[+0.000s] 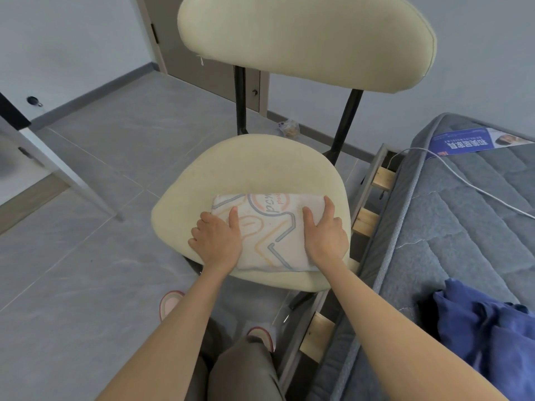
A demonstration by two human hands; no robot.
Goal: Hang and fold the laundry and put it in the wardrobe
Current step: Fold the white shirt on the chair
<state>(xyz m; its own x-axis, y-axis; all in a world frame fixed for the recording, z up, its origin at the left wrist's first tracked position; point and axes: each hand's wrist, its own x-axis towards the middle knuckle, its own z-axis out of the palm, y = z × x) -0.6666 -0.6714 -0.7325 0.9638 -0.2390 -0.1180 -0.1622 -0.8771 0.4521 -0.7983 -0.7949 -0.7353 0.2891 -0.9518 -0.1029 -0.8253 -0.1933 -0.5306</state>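
Here, head view: folded cloth [269,227] flat on chair seat [231,169], toward its front edge. Left hand [217,238] and right hand [325,235] on opposite sides, thumbs on top, each grip closed round a cloth edge. Probably ready to lift. Risks: sagging through the unsupported middle and spilling the folds open; slipping forward onto the floor [86,256] under an uneven pull.

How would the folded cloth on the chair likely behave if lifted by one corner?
Probably floppy: the cloth has soft, rounded folds, so it would likely droop and unfold. Likely light, since the stack looks thin. Unlikely to roll; it lies flat on the chair, with the left hand and right hand at its sides.
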